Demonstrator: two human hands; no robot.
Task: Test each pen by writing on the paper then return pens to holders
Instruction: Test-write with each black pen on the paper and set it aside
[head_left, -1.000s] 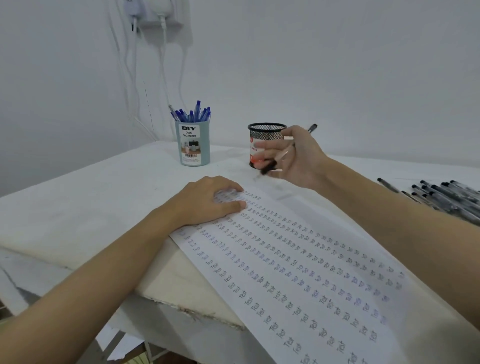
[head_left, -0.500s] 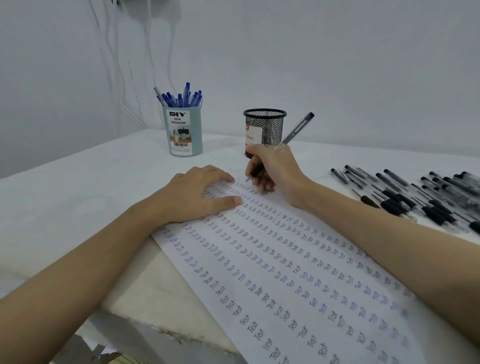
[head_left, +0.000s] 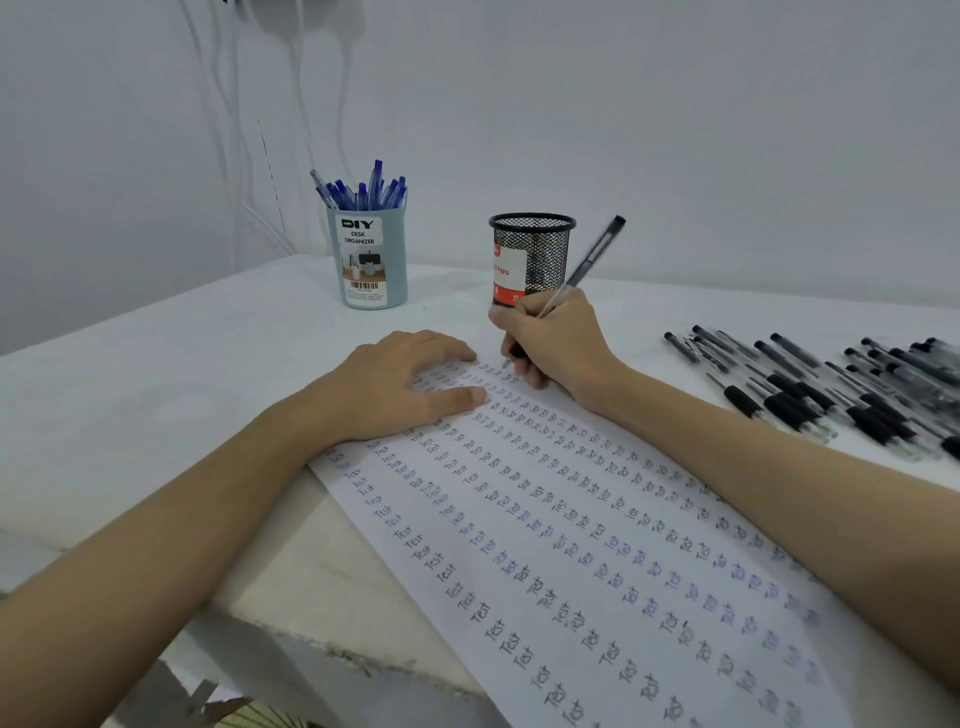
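Head view: right hand (head_left: 558, 340) fingers pinch the pen (head_left: 584, 265), tip down-left on the paper (head_left: 571, 545), cap up-right; left hand (head_left: 400, 387) fingers spread flat.

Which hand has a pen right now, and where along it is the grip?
The right hand grips the black pen low on its barrel, near the tip. The left hand holds nothing; it lies flat on the paper.

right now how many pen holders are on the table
2. The blue holder full of blue pens stands at the back left; the black mesh holder stands to its right, just behind the right hand.
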